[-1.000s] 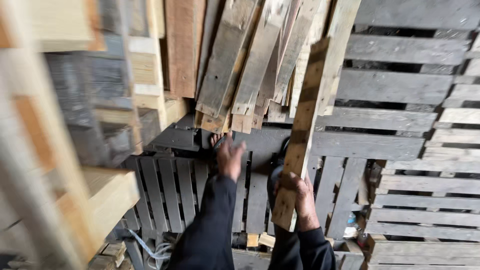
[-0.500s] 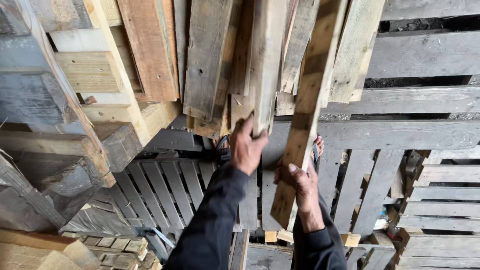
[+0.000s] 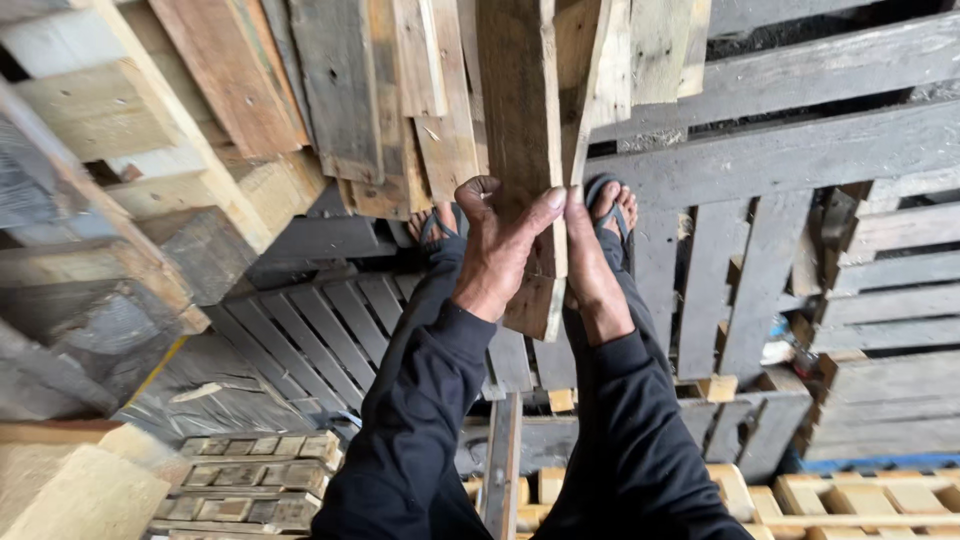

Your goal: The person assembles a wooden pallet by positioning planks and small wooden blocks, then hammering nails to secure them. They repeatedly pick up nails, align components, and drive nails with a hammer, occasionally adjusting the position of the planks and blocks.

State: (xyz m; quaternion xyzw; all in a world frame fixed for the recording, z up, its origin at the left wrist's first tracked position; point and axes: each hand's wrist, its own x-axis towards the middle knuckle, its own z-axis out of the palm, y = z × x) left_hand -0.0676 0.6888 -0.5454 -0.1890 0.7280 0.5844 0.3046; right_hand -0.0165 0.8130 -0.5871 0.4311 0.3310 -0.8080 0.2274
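Plank: a long, weathered wooden plank (image 3: 522,150) is running from the top centre of the frame down to just below the middle, where its lower end is showing between the two hands. It is standing nearly upright and tilting slightly, and seems to be leaning into the stack above.

Left hand: the left hand (image 3: 497,250) is wrapping around the plank's left edge near its lower end, fingers curled over the face and thumb pressing the front, so it is closed on the wood. Judging by the grip, it is carrying and steering the board.

Right hand: the right hand (image 3: 590,265) is lying flat along the plank's right edge, fingers extended and close together, palm against the wood. It is bracing rather than clasping, probably to keep the board from swinging sideways.

Sleeves: both arms are wearing dark long sleeves (image 3: 430,420), rising from the bottom centre.

Feet: two feet in sandals (image 3: 610,205) are standing on grey slats just behind the hands, either side of the plank.

Leaning boards: a bundle of loose boards (image 3: 400,100) is resting upright across the upper centre and upper left, touching one another.

Pallets: grey pallets (image 3: 800,160) are filling the right side and lower left; paler pallets (image 3: 860,500) are lying at the bottom right.

Block: a pale timber block (image 3: 70,495) is sitting in the lower left corner.
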